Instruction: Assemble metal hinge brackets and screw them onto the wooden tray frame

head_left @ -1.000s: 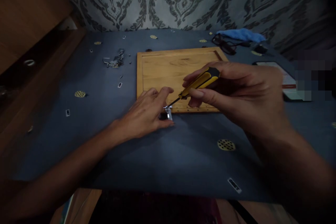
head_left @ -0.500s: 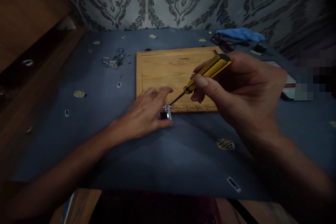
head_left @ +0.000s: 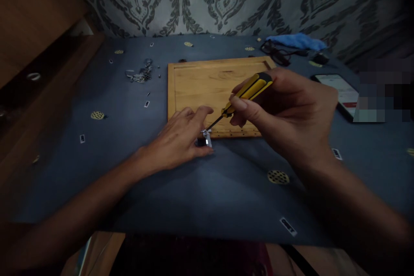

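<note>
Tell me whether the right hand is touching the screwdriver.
Touching. The head view shows it plainly: the right hand pinches the yellow-and-black screwdriver, its thumb against the handle without a gap.

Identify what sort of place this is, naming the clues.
Probably a room at home: the patterned wallpaper and printed table covering look domestic. The yellow-and-black screwdriver in the right hand suggests a makeshift workspace.

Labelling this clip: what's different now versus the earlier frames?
The right hand drew the yellow-and-black screwdriver up and right, then brought it back left toward the metal fitting, uncovering more of the phone. Nothing visibly taken hold of or let go. Left hand, fitting and wooden board stayed put.
</note>
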A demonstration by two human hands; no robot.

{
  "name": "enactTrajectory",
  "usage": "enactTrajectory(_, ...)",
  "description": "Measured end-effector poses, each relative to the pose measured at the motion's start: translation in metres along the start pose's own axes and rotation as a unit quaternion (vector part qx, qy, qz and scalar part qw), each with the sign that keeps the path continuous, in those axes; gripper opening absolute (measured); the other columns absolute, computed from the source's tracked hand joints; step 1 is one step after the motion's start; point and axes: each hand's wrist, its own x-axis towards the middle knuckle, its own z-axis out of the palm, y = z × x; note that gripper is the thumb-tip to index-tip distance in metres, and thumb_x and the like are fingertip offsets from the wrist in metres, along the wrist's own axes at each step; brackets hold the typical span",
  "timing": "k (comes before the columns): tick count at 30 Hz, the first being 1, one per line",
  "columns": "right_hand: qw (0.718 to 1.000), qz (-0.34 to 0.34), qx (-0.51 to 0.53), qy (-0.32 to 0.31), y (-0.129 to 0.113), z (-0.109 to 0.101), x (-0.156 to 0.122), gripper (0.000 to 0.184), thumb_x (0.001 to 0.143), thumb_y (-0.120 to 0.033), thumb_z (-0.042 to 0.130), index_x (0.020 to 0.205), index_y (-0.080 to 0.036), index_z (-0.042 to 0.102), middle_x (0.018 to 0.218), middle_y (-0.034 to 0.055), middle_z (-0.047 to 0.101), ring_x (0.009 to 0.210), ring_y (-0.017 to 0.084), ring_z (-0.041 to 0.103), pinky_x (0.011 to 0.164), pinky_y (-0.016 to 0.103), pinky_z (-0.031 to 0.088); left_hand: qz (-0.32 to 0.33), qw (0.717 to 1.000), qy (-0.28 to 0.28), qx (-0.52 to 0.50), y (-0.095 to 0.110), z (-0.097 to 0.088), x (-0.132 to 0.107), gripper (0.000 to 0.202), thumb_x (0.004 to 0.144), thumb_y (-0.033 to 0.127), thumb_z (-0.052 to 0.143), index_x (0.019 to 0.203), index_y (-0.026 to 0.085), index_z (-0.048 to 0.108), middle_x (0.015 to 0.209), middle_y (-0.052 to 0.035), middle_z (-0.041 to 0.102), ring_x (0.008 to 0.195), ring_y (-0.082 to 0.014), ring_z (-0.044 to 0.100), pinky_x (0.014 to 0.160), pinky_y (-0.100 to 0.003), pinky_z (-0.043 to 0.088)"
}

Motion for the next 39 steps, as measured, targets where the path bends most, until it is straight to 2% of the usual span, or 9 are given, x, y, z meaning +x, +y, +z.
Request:
enactTrajectory(5, 1.000, 0.004, 0.006, -0.002, -0.001, -0.001, 0.000, 0.035, 0.071, -0.040, 0.098, 0.074, -0.024, 0.067, 0.067, -0.0048, 0.068, 0.050, 0.011, 0.066, 0.045, 0.024, 0.056, 0.005, 1.000, 0.001, -0.003, 0.000, 0.001, 0.000, 0.070, 0.083, 0.031, 0.085, 0.142, 0.023, 0.048, 0.103, -0.0038, 0.067, 0.107, -0.0298, 0.062, 0.097, -0.046, 0.051)
enactTrajectory(11, 0.995, 0.043, -0.003, -0.091, -0.009, -0.011, 0.003, 0.028, 0.082, -0.042, 0.090, 0.105, -0.032, 0.078, 0.091, -0.0040, 0.076, 0.062, 0.012, 0.072, 0.063, 0.030, 0.069, 0.007, 1.000, 0.002, -0.009, -0.001, 0.000, 0.000, 0.066, 0.084, 0.033, 0.085, 0.138, 0.024, 0.049, 0.104, -0.0038, 0.068, 0.109, -0.0307, 0.062, 0.099, -0.047, 0.050)
enactTrajectory(15, 0.995, 0.034, 0.014, -0.098, -0.012, -0.010, 0.004, 0.012, 0.083, -0.034, 0.089, 0.087, -0.027, 0.081, 0.100, -0.0012, 0.079, 0.058, 0.011, 0.070, 0.058, 0.030, 0.067, -0.004, 1.000, -0.002, -0.012, -0.001, -0.001, -0.001, 0.067, 0.084, 0.035, 0.085, 0.139, 0.023, 0.049, 0.103, -0.0042, 0.066, 0.107, -0.0302, 0.061, 0.095, -0.045, 0.052)
enactTrajectory(19, 0.998, 0.036, 0.013, -0.058, -0.012, -0.005, 0.004, 0.019, 0.077, -0.034, 0.094, 0.079, -0.026, 0.077, 0.078, -0.0018, 0.076, 0.050, 0.012, 0.066, 0.045, 0.027, 0.059, -0.008, 1.000, -0.004, -0.015, -0.001, -0.001, 0.000, 0.067, 0.083, 0.036, 0.085, 0.138, 0.026, 0.049, 0.104, -0.0043, 0.066, 0.106, -0.0309, 0.062, 0.095, -0.047, 0.052)
enactTrajectory(23, 0.997, 0.024, 0.021, -0.064, -0.009, -0.008, 0.006, 0.022, 0.075, -0.034, 0.095, 0.085, -0.028, 0.076, 0.083, -0.0024, 0.078, 0.052, 0.014, 0.069, 0.046, 0.028, 0.060, -0.008, 1.000, -0.004, -0.020, -0.002, -0.001, 0.001, 0.067, 0.083, 0.038, 0.084, 0.138, 0.027, 0.049, 0.106, -0.0048, 0.067, 0.107, -0.0312, 0.062, 0.095, -0.047, 0.052)
enactTrajectory(28, 0.993, 0.033, -0.006, -0.115, -0.009, -0.016, 0.005, 0.013, 0.085, -0.031, 0.086, 0.097, -0.030, 0.083, 0.095, -0.0014, 0.081, 0.056, 0.014, 0.072, 0.054, 0.031, 0.064, -0.008, 1.000, -0.009, -0.015, -0.003, -0.001, 0.000, 0.068, 0.084, 0.036, 0.084, 0.139, 0.025, 0.048, 0.107, -0.0048, 0.067, 0.109, -0.0309, 0.062, 0.096, -0.046, 0.052)
enactTrajectory(30, 0.994, 0.025, -0.018, -0.100, -0.009, -0.014, 0.004, 0.007, 0.083, -0.030, 0.088, 0.088, -0.028, 0.083, 0.091, -0.0018, 0.080, 0.056, 0.013, 0.070, 0.052, 0.029, 0.061, -0.007, 1.000, -0.008, -0.016, -0.002, -0.001, 0.000, 0.065, 0.084, 0.035, 0.084, 0.138, 0.025, 0.049, 0.105, -0.0043, 0.066, 0.108, -0.0304, 0.061, 0.096, -0.045, 0.052)
enactTrajectory(34, 0.999, 0.001, -0.026, -0.023, -0.006, -0.003, -0.001, 0.021, 0.073, -0.033, 0.097, 0.076, -0.027, 0.076, 0.076, -0.0033, 0.072, 0.056, 0.013, 0.066, 0.050, 0.029, 0.056, -0.001, 1.000, -0.004, -0.019, -0.003, 0.000, 0.000, 0.060, 0.084, 0.037, 0.084, 0.133, 0.024, 0.052, 0.104, -0.0045, 0.066, 0.107, -0.0307, 0.061, 0.095, -0.045, 0.051)
enactTrajectory(39, 0.999, -0.006, -0.004, 0.046, -0.006, 0.005, -0.005, 0.029, 0.070, -0.036, 0.098, 0.071, -0.029, 0.070, 0.076, -0.0032, 0.070, 0.053, 0.016, 0.063, 0.048, 0.034, 0.055, 0.002, 1.000, -0.006, -0.020, -0.004, 0.000, 0.000, 0.068, 0.084, 0.037, 0.084, 0.140, 0.023, 0.049, 0.106, -0.0050, 0.067, 0.107, -0.0305, 0.061, 0.097, -0.046, 0.051)
